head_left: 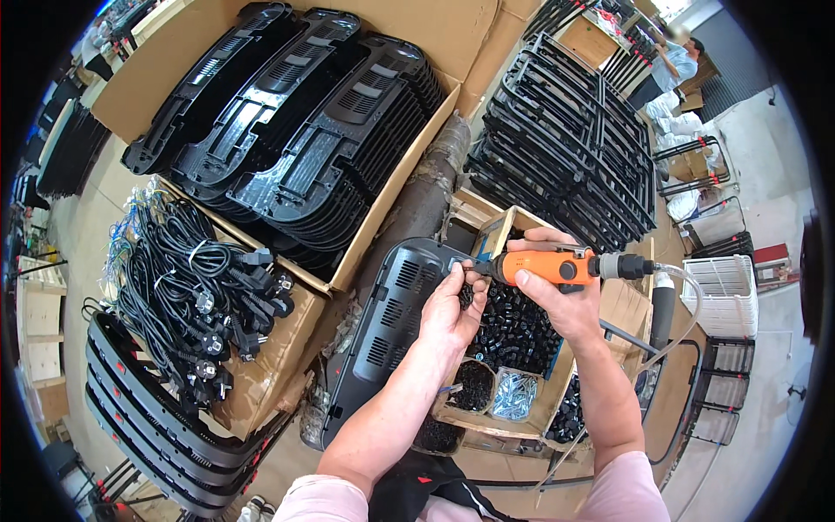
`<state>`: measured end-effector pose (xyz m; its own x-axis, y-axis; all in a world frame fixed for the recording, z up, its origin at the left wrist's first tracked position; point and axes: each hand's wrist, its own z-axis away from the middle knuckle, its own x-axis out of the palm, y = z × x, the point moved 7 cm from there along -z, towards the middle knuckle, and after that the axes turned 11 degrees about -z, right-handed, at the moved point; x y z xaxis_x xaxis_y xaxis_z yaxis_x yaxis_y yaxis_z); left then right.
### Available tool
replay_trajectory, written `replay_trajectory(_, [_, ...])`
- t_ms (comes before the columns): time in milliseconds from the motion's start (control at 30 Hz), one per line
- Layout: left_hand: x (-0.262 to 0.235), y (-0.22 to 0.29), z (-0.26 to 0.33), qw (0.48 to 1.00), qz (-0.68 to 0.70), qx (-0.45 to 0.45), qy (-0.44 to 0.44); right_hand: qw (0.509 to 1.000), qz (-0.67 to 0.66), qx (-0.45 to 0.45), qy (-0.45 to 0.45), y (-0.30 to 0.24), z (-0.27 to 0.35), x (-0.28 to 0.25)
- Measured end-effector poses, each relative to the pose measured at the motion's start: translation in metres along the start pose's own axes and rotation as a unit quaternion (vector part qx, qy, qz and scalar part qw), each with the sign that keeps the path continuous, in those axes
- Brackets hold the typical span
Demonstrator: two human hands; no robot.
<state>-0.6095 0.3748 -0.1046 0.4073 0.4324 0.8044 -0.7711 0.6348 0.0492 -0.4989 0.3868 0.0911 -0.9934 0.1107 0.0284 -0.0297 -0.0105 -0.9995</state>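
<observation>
Nearest the person, a black vented plastic panel [383, 331] stands tilted on edge against the front of a divided cardboard box [522, 409], its top corner at the box's left rim. The left hand [448, 309] closes narrowly at that corner, fingertips pinched by the driver's tip; whether they hold a screw I cannot tell. The right hand [557, 291] is wrapped firmly round an orange pneumatic screwdriver [557, 265], held level, with a clear air hose [683, 300] trailing off its rear.

The panel looks light and fairly stiff, though thin at the slats, so it is best gripped by its solid outer rim, not the grille. The driver seems compact and weighty, its barrel the natural hold.

The box compartments hold small black parts and silvery screws [513, 393]. To the left, bundled black power cords [196, 296] heap on a carton. Farther off, a large carton carries stacked black panels [296, 130], and black wire frames [565, 143] pile at the right.
</observation>
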Motion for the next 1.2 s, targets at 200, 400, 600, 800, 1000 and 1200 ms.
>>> replay_trajectory(200, [0.001,0.008,0.004,0.996,0.013,-0.01,-0.083,1.0,-0.009,0.006,-0.008,-0.001,-0.003,0.011])
replay_trajectory(400, [0.012,0.01,0.017,0.999,-0.025,0.017,0.033,1.0,-0.004,-0.027,0.006,0.01,-0.015,0.024])
replay_trajectory(600, [-0.005,-0.001,0.031,0.999,-0.036,-0.025,0.0,0.999,0.014,-0.031,0.007,0.025,-0.037,0.039])
replay_trajectory(800, [-0.007,0.001,0.044,0.996,-0.083,-0.011,-0.022,0.999,0.036,-0.019,-0.036,0.044,-0.046,0.053])
replay_trajectory(1000, [0.0,-0.003,0.065,0.99,-0.14,-0.024,0.018,0.992,0.114,-0.015,-0.044,0.041,-0.056,0.058])
replay_trajectory(1200, [-0.016,-0.024,0.066,0.988,-0.156,-0.02,-0.002,0.992,0.107,-0.005,-0.059,0.048,-0.064,0.054])
